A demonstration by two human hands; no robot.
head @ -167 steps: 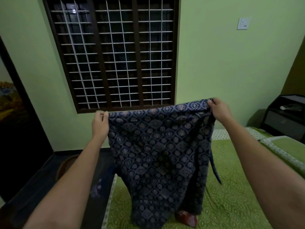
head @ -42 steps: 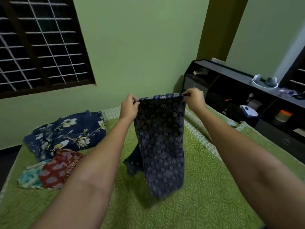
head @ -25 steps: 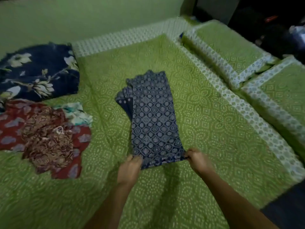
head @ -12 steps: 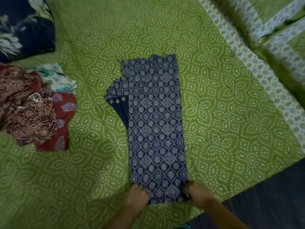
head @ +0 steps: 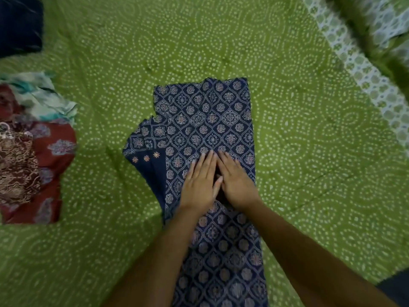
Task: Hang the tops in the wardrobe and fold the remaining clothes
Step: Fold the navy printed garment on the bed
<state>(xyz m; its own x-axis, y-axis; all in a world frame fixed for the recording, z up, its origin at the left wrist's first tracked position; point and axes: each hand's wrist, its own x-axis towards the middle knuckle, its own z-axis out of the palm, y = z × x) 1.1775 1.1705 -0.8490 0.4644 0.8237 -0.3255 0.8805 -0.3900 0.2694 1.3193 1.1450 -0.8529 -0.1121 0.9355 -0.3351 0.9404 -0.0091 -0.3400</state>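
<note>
Blue patterned trousers [head: 208, 134] are pressed flat on the green bedspread [head: 298, 140] under the left hand [head: 200, 181] and right hand [head: 235, 180], fingers straight, grasping nothing. Smoothing is best swept outward toward the far edge before the cloth is folded.

bare green bedspread [head: 298, 140] lies open to the right of the folded navy garment [head: 205, 120] and beyond its far edge. to the left, a strip of spread separates it from the heap of red clothes [head: 44, 165]. a dark blue garment [head: 20, 25] fills the far left corner.
</note>
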